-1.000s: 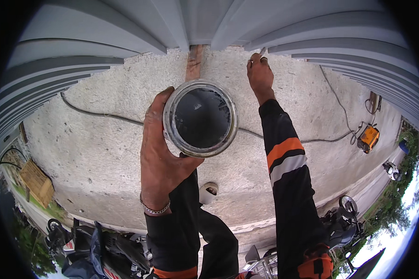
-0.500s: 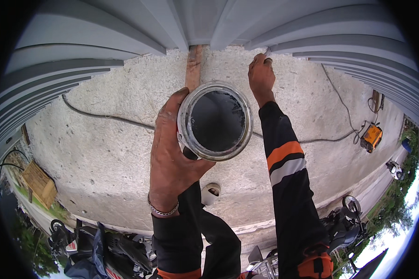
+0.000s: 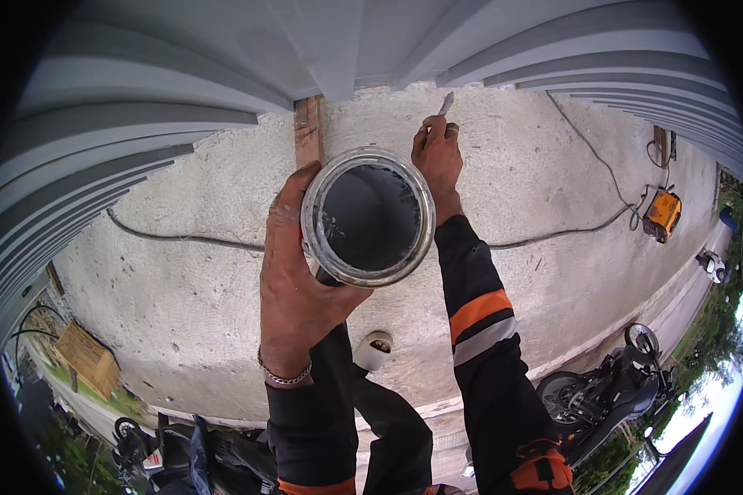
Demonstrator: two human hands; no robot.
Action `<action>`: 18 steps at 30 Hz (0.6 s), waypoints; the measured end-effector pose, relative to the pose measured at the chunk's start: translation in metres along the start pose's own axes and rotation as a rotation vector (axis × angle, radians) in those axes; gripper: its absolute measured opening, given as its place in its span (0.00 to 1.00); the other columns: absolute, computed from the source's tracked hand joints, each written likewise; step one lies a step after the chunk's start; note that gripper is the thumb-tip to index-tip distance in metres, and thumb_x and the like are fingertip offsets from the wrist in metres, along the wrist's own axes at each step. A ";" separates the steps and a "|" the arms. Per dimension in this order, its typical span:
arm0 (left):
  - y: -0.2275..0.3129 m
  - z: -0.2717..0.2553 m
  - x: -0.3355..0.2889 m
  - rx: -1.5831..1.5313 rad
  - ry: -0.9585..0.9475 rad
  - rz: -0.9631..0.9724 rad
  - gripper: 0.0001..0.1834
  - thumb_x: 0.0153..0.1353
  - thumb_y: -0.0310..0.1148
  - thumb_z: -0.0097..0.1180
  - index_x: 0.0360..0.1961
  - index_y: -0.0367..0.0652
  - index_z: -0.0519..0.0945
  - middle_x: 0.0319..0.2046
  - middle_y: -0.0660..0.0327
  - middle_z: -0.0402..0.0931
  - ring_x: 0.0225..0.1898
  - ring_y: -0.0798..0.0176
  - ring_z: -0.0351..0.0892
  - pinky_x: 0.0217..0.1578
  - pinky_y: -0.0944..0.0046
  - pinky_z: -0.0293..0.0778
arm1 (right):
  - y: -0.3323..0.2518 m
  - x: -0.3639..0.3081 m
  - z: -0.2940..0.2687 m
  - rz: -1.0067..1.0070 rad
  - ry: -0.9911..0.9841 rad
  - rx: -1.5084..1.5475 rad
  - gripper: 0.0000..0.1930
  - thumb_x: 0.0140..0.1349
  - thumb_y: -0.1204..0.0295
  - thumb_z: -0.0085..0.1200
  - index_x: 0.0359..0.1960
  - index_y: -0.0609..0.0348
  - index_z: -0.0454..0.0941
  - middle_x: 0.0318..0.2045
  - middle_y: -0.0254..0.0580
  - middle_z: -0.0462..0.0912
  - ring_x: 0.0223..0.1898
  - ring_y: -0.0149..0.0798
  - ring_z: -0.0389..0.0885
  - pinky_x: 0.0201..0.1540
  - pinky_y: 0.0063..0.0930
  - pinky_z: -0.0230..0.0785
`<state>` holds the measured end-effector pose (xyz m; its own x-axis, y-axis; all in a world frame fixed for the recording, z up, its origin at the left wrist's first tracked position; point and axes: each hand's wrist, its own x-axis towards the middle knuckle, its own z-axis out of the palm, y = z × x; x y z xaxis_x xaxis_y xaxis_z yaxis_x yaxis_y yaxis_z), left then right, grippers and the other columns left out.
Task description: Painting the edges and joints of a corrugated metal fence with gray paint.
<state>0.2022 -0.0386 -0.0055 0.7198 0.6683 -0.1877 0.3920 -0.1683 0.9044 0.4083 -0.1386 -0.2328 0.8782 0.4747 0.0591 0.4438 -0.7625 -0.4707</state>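
My left hand (image 3: 291,285) is wrapped round a paint can (image 3: 427,219), thumb and fingers on its outer wall. The can's mouth faces up, and dark grey paint (image 3: 371,219) shows inside, with smears on the inner wall and rim. Beyond the can, my right hand (image 3: 439,165) is closed round a small paintbrush (image 3: 447,102). Only the brush's greyish tip sticks out past the fingers, pointing at the foot of the grey ribbed metal wall (image 3: 371,41). A gap separates the tip from the metal.
Behind the can a wooden plank (image 3: 309,132) lies on the concrete floor (image 3: 198,305). A dark cable (image 3: 565,238) runs across to an orange machine (image 3: 662,214) at right. A wooden crate (image 3: 87,359) stands at left. Motorcycles (image 3: 619,379) are parked behind; my shoe (image 3: 373,351) is below.
My right hand has drawn back from the wall's foot, and the brush tip now shows. The can and left hand have shifted slightly left in view. The whole view has turned a little.
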 end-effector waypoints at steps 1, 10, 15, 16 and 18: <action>0.002 0.005 0.002 -0.020 -0.008 -0.001 0.60 0.40 0.31 0.85 0.75 0.42 0.63 0.68 0.48 0.70 0.69 0.46 0.73 0.66 0.49 0.74 | 0.012 0.000 -0.002 0.016 0.009 -0.005 0.11 0.71 0.70 0.56 0.52 0.48 0.73 0.43 0.54 0.79 0.37 0.62 0.85 0.38 0.54 0.80; 0.019 0.040 0.023 0.093 -0.195 0.036 0.61 0.39 0.35 0.86 0.75 0.41 0.63 0.69 0.48 0.70 0.70 0.44 0.72 0.66 0.48 0.74 | 0.097 0.058 -0.033 0.038 0.023 -0.166 0.10 0.69 0.68 0.56 0.50 0.47 0.79 0.38 0.47 0.86 0.38 0.56 0.87 0.45 0.56 0.75; 0.019 0.043 0.033 0.101 -0.186 0.057 0.60 0.40 0.34 0.86 0.74 0.41 0.64 0.69 0.49 0.70 0.70 0.45 0.72 0.67 0.49 0.74 | 0.086 0.058 -0.020 -0.057 0.012 -0.130 0.11 0.66 0.69 0.57 0.50 0.47 0.80 0.38 0.45 0.86 0.40 0.54 0.87 0.46 0.55 0.72; 0.020 0.043 0.035 0.102 -0.180 0.068 0.59 0.40 0.34 0.86 0.74 0.41 0.64 0.69 0.49 0.70 0.70 0.45 0.72 0.67 0.49 0.74 | 0.084 0.061 -0.018 -0.054 0.013 -0.125 0.11 0.66 0.69 0.57 0.50 0.47 0.80 0.38 0.45 0.86 0.40 0.54 0.87 0.46 0.55 0.72; 0.023 0.046 0.037 0.101 -0.182 0.069 0.59 0.40 0.34 0.85 0.74 0.41 0.64 0.69 0.49 0.70 0.70 0.45 0.72 0.67 0.49 0.74 | 0.084 0.073 -0.015 -0.049 0.022 -0.128 0.11 0.67 0.69 0.56 0.50 0.48 0.80 0.38 0.47 0.86 0.39 0.55 0.86 0.46 0.54 0.73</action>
<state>0.2646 -0.0513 -0.0092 0.8349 0.5123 -0.2014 0.3873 -0.2868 0.8762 0.5121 -0.1741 -0.2549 0.8578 0.5043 0.0992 0.5045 -0.7891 -0.3503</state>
